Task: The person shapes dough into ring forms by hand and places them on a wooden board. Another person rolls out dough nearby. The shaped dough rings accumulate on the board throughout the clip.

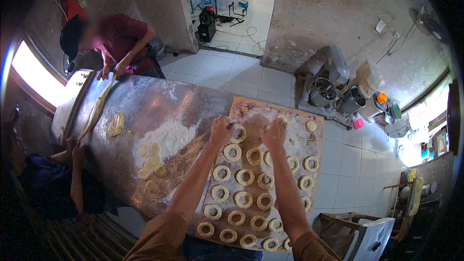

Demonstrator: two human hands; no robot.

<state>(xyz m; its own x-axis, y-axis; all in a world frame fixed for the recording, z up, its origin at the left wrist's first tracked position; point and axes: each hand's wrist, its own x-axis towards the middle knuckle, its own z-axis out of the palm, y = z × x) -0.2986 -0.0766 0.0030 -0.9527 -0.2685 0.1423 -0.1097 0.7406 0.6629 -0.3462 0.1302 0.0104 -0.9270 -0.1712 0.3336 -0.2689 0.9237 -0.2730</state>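
Rows of pale dough rings (245, 177) lie on a floured wooden board (316, 135). At the board's far left, my left hand (222, 132) is closed, its fingers beside another dough ring (238, 141). Whether it grips anything is hidden. Farther right, my right hand (274, 136) is closed, with a round piece of dough (282, 118) at its fingertips, partly covered by the hand. An uncut dough disc (311, 125) sits near the far right corner. My right forearm hides some of the rings.
Left of the board, a metal table (193, 99) holds loose flour (171, 135), several dough discs (154, 159) and a yellow dough lump (116, 124). Two people stretch a long dough strip (96, 106) at its left end. Buckets (353, 99) and a machine (324, 89) stand by the right wall.
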